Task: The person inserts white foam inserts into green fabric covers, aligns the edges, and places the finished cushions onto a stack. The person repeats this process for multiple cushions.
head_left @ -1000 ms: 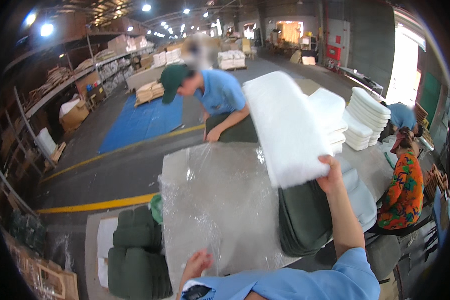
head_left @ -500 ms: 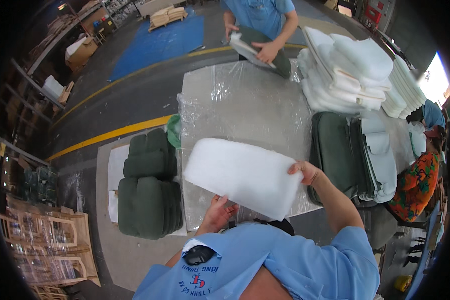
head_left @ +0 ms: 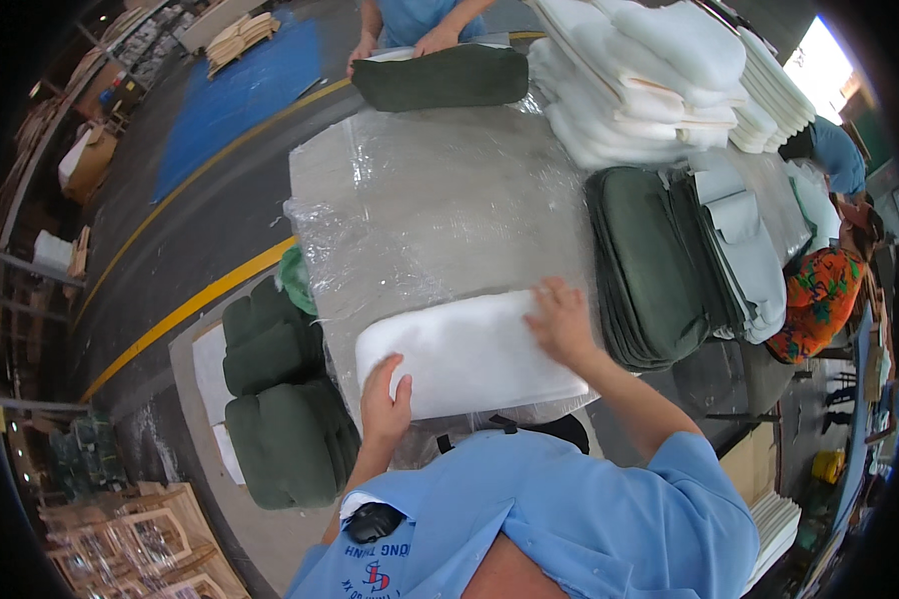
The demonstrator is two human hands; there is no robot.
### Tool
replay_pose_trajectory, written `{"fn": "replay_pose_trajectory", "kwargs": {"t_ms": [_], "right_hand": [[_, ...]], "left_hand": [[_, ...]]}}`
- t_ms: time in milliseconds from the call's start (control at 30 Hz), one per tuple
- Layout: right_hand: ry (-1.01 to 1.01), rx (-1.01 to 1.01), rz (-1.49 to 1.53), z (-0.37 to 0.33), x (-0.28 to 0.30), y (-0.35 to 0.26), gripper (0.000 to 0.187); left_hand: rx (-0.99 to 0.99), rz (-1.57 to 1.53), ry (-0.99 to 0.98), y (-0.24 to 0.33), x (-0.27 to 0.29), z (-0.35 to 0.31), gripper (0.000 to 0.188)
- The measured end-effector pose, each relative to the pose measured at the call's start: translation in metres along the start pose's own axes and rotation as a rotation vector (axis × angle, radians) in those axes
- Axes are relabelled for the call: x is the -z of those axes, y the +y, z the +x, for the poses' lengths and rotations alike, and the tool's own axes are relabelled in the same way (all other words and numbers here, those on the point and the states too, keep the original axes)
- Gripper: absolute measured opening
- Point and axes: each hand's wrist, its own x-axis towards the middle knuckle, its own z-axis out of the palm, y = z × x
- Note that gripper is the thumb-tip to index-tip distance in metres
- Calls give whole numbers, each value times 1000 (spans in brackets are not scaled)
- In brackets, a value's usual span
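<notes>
A white padding sheet (head_left: pixel 459 359), soft and rounded at the corners, lies flat on the plastic-covered table (head_left: pixel 420 210) close to my body. My left hand (head_left: pixel 385 404) rests at its near left part, with the thumb apart from the fingers. Over the pad's far right corner my right hand (head_left: pixel 562 324) is spread, slightly blurred, palm down. Both hands are open and grip nothing. Right of the pad stands a stack of dark green cushion covers (head_left: pixel 644 265).
Across the table a co-worker's hands (head_left: pixel 438 40) hold a dark green cover (head_left: pixel 445 80) with white padding at it. White pads (head_left: pixel 659 60) are piled at the far right. Stacks of green cushions (head_left: pixel 285 444) sit at the left, beside a green bag (head_left: pixel 295 280).
The white pad has gone from held up and tilted to lying flat on the table. Both my hands have let go of its edges. The co-worker's green cover now lies level at the far edge.
</notes>
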Motion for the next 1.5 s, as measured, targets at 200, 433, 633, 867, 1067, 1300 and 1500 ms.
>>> {"fn": "replay_pose_trajectory", "kwargs": {"t_ms": [200, 433, 633, 867, 1067, 1300, 1500], "right_hand": [[-149, 86, -177, -8, -34, -47, 78], [-165, 88, -16, -4, -28, -35, 66], [252, -265, 336, 9, 13, 17, 48], [9, -634, 700, 10, -6, 38, 50], [-223, -788, 1314, 4, -6, 95, 69], [-261, -947, 1430, -22, -28, 94, 78], [-111, -935, 1394, -7, -12, 96, 69]], "left_hand": [[-47, 621, -63, -24, -30, 22, 68], [-43, 508, -86, -34, -25, 26, 68], [419, -100, 264, -47, -5, 24, 62], [607, 37, 186, -52, -20, 22, 59], [642, -301, 229, -59, -18, 22, 58], [746, -557, 307, -72, -26, -2, 62], [792, -504, 287, -64, -18, -1, 66]]}}
